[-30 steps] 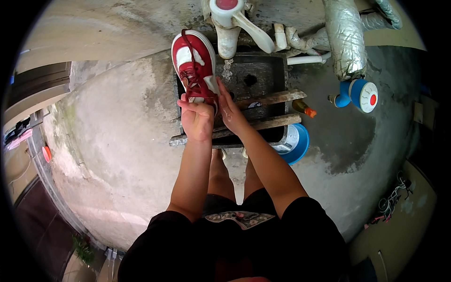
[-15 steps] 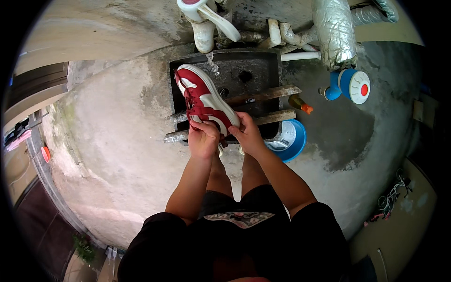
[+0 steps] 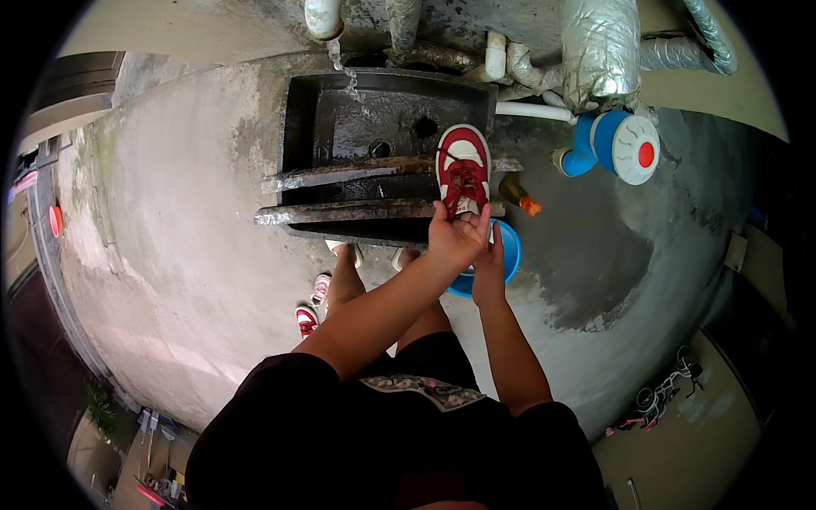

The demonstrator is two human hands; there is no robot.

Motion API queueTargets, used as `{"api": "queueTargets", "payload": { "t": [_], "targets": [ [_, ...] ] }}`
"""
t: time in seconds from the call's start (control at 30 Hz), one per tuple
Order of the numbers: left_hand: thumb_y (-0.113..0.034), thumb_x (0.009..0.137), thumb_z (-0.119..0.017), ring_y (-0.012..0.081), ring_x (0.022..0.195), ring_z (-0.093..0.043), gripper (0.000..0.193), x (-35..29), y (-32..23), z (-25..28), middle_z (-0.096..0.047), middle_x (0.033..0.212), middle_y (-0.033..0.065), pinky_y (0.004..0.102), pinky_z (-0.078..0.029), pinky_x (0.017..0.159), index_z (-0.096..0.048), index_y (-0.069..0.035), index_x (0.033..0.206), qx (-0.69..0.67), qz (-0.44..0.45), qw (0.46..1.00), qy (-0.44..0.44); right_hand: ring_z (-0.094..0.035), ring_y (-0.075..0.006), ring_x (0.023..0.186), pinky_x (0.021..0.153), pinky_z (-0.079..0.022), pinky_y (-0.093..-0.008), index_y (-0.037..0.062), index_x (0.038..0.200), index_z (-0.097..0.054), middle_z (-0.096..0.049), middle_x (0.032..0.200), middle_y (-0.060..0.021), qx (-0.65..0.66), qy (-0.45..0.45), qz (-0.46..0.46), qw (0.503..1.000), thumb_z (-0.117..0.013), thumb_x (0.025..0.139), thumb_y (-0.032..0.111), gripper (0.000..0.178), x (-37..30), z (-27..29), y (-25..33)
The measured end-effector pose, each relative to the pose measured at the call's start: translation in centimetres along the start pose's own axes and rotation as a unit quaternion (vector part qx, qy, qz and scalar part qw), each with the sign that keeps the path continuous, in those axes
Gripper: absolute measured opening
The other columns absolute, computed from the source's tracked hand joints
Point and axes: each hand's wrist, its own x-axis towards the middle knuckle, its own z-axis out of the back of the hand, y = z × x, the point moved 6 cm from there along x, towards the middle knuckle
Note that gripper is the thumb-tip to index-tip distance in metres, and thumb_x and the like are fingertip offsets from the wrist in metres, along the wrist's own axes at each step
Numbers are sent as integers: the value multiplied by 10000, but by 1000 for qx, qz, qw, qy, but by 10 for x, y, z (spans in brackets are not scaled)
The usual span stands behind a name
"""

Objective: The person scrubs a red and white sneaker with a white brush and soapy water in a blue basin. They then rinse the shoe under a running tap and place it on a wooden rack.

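Observation:
A red-and-white sneaker (image 3: 464, 157) is over the right end of two wooden slats (image 3: 357, 174), toe pointing away from me. My left hand (image 3: 457, 240) reaches across to the right and grips it at the heel end, with thumb and fingers around the opening. My right hand (image 3: 488, 274) is just beside the left one, fingers stretched up near the heel; whether it touches the sneaker is hard to see. Beneath the slats is a dark stone sink (image 3: 293, 127), wet inside. Water runs into it from a white tap pipe (image 3: 323, 19).
Partly under my hands stands a blue basin (image 3: 512, 257). A bottle with an orange cap (image 3: 517, 192) lies right of the sink, near a blue-and-white round fitting (image 3: 625, 149). Foil-wrapped pipes (image 3: 600, 55) run behind. Another red-and-white shoe (image 3: 307, 321) sits by my feet, with a pinkish-white shoe (image 3: 320, 289).
The sneaker has moved from the sink's left side to its right end and turned more upright in view. Both hands moved right with it, and the right hand's fingers came off the heel.

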Motion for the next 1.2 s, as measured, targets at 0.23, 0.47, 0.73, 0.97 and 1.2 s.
{"api": "queueTargets", "payload": {
  "t": [0.23,0.47,0.73,0.97,1.2],
  "targets": [
    [-546,935,-422,236,1308,-363,639,42,44,8,-435,1354,78,527,-310,1096,-361,-60,1344,43,-56,998,-1,-462,-187,1247,995,-398,-304,99,1441,-312,-432,1394,-62,175,55,-18,983,-450,965,284,529,43,23,0],
    [-413,980,-417,335,1205,-514,527,-6,-4,39,-496,1309,232,445,-402,1043,-413,-1,1308,113,106,984,89,-469,-192,1234,1002,-354,-352,114,1456,-264,-364,1440,-35,-56,-60,-55,995,-393,983,369,553,27,47,-3],
    [-347,965,-478,295,1075,-592,376,-85,-198,132,-605,1132,171,405,-484,920,-515,-34,1169,64,-107,990,63,-518,-174,886,825,-393,-307,64,1223,-410,-449,1177,-75,-277,-193,51,940,-510,921,197,345,-5,62,-52],
    [-261,948,-503,229,987,-608,306,-197,-417,345,-603,1090,113,366,-492,862,-517,-44,1164,117,-354,912,-171,-437,-123,783,727,-401,-272,33,1084,-432,-431,910,-28,-467,31,150,871,-512,901,86,206,-51,-88,-118],
    [-273,829,-612,195,802,-629,292,-287,-540,677,-662,877,84,327,-509,710,-658,-50,1011,173,-362,712,-577,-477,-98,797,742,-408,-227,33,1110,-495,-506,962,-28,-507,299,147,795,-506,912,4,201,-91,-252,-220]
  ]
}}
